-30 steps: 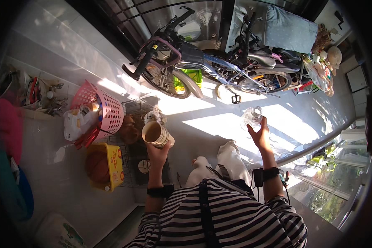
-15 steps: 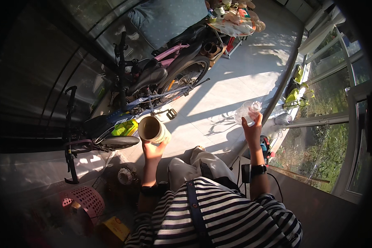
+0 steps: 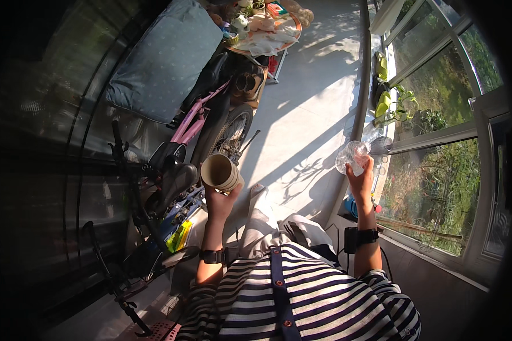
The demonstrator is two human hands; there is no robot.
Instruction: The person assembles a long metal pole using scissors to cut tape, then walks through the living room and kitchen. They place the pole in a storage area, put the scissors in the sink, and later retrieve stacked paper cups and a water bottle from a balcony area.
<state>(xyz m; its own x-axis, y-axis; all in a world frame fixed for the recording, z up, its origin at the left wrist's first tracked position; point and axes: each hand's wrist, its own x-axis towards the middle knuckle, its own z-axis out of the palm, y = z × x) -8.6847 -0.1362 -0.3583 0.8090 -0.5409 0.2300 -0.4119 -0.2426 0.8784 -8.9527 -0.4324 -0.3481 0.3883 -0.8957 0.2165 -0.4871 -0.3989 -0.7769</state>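
Observation:
A beige round pot [image 3: 218, 171], open at the top, is gripped from below and behind by my left hand [image 3: 219, 201]. Its inside looks bare and brownish. Over at the right, my right hand [image 3: 361, 183] is closed round a clear plastic bottle [image 3: 350, 157], held tilted near the window ledge. What the bottle contains, if anything, I cannot make out. Both hands are held well apart in front of my striped shirt, above the sunlit floor.
Bicycles, one with a pink frame [image 3: 194, 120], stand along the left. Beyond them are a grey-blue cushion [image 3: 164, 62] and a round table [image 3: 293, 28] loaded with toys. Green slippers [image 3: 383, 104], a leafy plant [image 3: 404, 103] and a glass vase [image 3: 381, 145] line the window ledge.
My view has turned and moved forward along the floor, so the bicycles and table sit further left. Both hands keep their hold on the pot and the bottle.

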